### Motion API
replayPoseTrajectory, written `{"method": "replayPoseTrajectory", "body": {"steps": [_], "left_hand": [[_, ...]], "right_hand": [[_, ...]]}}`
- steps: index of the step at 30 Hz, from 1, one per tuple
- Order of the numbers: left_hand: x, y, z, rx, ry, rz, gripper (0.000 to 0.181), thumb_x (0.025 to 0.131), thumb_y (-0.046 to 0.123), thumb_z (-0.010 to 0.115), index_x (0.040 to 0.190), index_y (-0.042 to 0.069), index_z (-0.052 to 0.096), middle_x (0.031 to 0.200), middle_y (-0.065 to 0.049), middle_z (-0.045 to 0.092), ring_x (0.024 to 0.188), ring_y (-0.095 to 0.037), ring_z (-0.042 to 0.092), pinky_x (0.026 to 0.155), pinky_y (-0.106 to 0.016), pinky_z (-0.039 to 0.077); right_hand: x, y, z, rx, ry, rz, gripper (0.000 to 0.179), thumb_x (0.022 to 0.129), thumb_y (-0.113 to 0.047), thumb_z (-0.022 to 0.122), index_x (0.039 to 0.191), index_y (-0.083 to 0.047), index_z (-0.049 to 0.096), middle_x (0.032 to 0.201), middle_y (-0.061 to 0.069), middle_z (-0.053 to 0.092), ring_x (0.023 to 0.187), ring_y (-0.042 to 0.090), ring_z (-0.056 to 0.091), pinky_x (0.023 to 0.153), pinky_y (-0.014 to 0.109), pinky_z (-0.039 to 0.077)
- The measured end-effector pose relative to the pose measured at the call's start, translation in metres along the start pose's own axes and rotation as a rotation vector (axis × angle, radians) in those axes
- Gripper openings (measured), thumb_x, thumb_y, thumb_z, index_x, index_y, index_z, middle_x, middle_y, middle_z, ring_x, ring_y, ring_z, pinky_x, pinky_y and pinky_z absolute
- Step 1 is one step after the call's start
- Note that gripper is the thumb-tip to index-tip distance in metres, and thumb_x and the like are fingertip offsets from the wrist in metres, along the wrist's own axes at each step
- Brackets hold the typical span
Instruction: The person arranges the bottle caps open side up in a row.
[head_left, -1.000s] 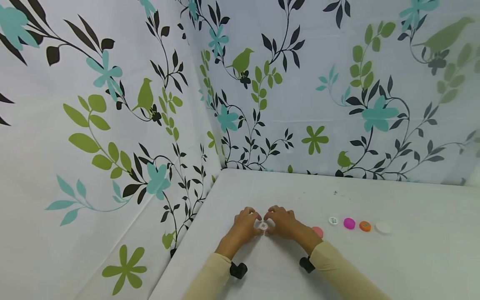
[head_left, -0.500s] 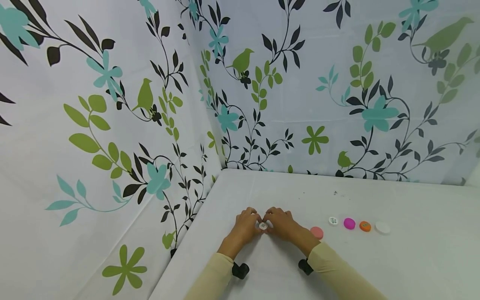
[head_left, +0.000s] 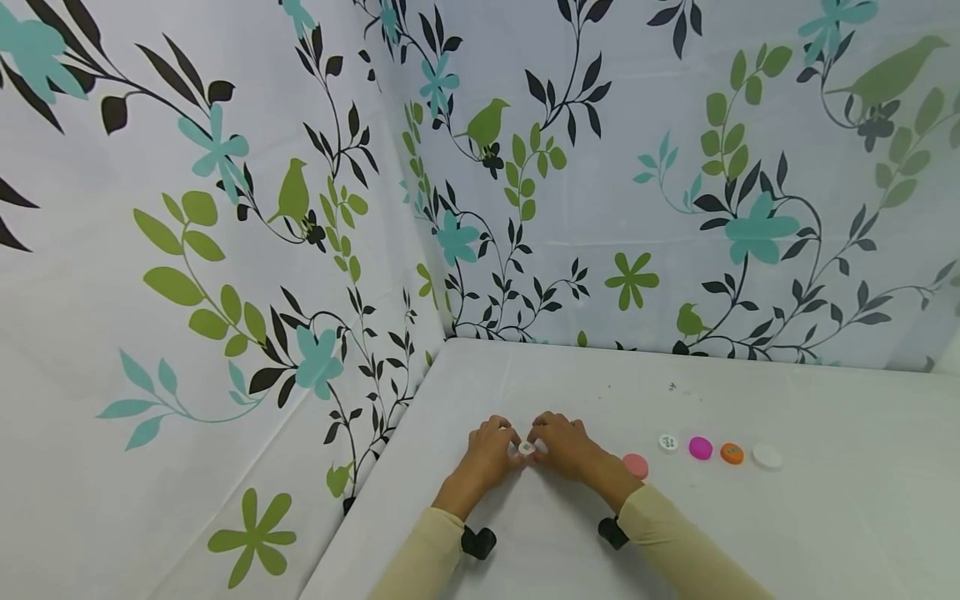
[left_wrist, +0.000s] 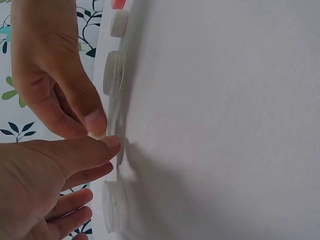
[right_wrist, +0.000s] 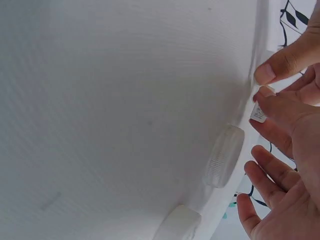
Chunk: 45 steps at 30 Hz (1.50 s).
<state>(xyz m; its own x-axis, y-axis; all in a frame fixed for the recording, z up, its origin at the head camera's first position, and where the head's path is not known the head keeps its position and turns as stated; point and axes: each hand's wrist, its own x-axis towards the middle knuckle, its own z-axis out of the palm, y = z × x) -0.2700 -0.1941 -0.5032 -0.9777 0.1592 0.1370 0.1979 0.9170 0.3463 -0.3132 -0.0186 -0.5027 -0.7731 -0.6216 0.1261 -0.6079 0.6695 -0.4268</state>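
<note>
I'm pinching a small, white, printed, plastic-looking piece (right_wrist: 258, 114) with my right hand (head_left: 562, 444), likely light, stiff, best taken edgewise, while my left hand (head_left: 491, 450) is sitting beside it, grip unreadable, near a clear, ribbed, round plastic cap (right_wrist: 225, 157).

White piece (right_wrist: 258, 114): partly covered by the right hand (head_left: 564, 444); print unreadable from where I stand.
Coral disc (head_left: 635, 465): rim partly behind the right forearm (head_left: 611, 479).
White disc (head_left: 667, 442): markings too small to identify.
White cap (right_wrist: 178, 223): cut off, right wrist view.
Left sleeve (head_left: 422, 557), right sleeve (head_left: 692, 546): cut off, head view's lower edge.
</note>
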Motion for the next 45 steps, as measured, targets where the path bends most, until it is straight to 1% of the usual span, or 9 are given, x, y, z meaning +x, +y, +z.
{"method": "replayPoseTrajectory", "body": {"steps": [7,14,21,27,30,32,36,41,45], "left_hand": [[-0.002,-0.002,-0.004,-0.037,0.034,0.008,0.024,0.091,0.022,0.085,0.105,0.008,0.071,0.129,-0.015,0.059,0.122,-0.036,0.058,0.102,-0.057,0.044],[0.001,-0.001,-0.003,-0.05,0.099,0.028,0.025,0.09,0.026,0.086,0.101,0.011,0.069,0.127,-0.015,0.06,0.12,-0.036,0.059,0.103,-0.057,0.045],[0.001,0.001,-0.003,-0.057,0.103,0.015,0.025,0.093,0.028,0.084,0.103,0.011,0.069,0.127,-0.013,0.06,0.123,-0.035,0.058,0.106,-0.054,0.043],[-0.001,0.0,-0.003,-0.044,0.119,0.028,0.027,0.093,0.031,0.083,0.103,0.011,0.069,0.127,-0.011,0.059,0.12,-0.034,0.058,0.103,-0.053,0.043],[-0.001,0.0,-0.004,-0.038,0.115,0.033,0.028,0.093,0.031,0.083,0.105,0.01,0.069,0.128,-0.011,0.059,0.12,-0.034,0.058,0.102,-0.054,0.044],[-0.002,-0.001,-0.004,-0.041,0.109,0.032,0.028,0.092,0.03,0.084,0.107,0.01,0.07,0.129,-0.012,0.058,0.122,-0.035,0.058,0.104,-0.055,0.043],[-0.002,-0.002,-0.003,-0.05,0.091,0.025,0.027,0.092,0.027,0.085,0.108,0.009,0.072,0.132,-0.014,0.058,0.124,-0.036,0.057,0.107,-0.055,0.041],[-0.003,-0.003,0.002,-0.037,0.065,0.022,0.023,0.092,0.024,0.084,0.106,0.008,0.075,0.133,-0.015,0.058,0.123,-0.036,0.057,0.103,-0.053,0.042],[-0.004,-0.003,0.004,-0.033,0.06,0.028,0.021,0.092,0.023,0.084,0.105,0.008,0.076,0.133,-0.014,0.058,0.123,-0.035,0.057,0.101,-0.053,0.043]], "right_hand": [[0.003,-0.004,-0.011,0.04,0.025,0.02,0.02,0.098,-0.03,0.077,0.104,-0.01,0.079,0.135,0.015,0.065,0.129,0.037,0.059,0.098,0.064,0.047],[0.006,-0.004,-0.011,0.084,0.014,0.039,0.026,0.104,-0.033,0.068,0.101,-0.01,0.082,0.136,0.014,0.065,0.13,0.037,0.059,0.099,0.065,0.046],[0.006,-0.003,-0.009,0.127,-0.019,0.07,0.032,0.107,-0.032,0.062,0.104,-0.008,0.082,0.137,0.014,0.064,0.131,0.037,0.057,0.099,0.065,0.044],[0.003,-0.003,-0.01,0.152,0.017,0.055,0.024,0.105,-0.027,0.066,0.115,-0.009,0.078,0.136,0.015,0.063,0.132,0.037,0.057,0.1,0.065,0.044],[0.002,-0.003,-0.012,0.163,0.024,0.033,0.022,0.104,-0.022,0.067,0.123,-0.012,0.074,0.137,0.015,0.063,0.133,0.036,0.057,0.101,0.066,0.044],[0.002,-0.002,-0.012,0.156,0.023,0.025,0.022,0.104,-0.021,0.069,0.125,-0.014,0.073,0.136,0.014,0.063,0.132,0.036,0.058,0.101,0.066,0.045],[0.0,-0.001,-0.011,0.14,0.012,0.021,0.021,0.101,-0.019,0.073,0.121,-0.014,0.075,0.134,0.014,0.064,0.13,0.036,0.059,0.097,0.064,0.045],[-0.001,-0.002,-0.009,0.096,-0.014,0.03,0.023,0.098,-0.021,0.077,0.119,-0.013,0.076,0.135,0.016,0.063,0.129,0.037,0.058,0.095,0.063,0.045],[-0.002,-0.001,-0.004,0.064,-0.008,0.029,0.021,0.097,-0.021,0.078,0.117,-0.013,0.077,0.135,0.016,0.063,0.128,0.039,0.059,0.096,0.065,0.046]]}}
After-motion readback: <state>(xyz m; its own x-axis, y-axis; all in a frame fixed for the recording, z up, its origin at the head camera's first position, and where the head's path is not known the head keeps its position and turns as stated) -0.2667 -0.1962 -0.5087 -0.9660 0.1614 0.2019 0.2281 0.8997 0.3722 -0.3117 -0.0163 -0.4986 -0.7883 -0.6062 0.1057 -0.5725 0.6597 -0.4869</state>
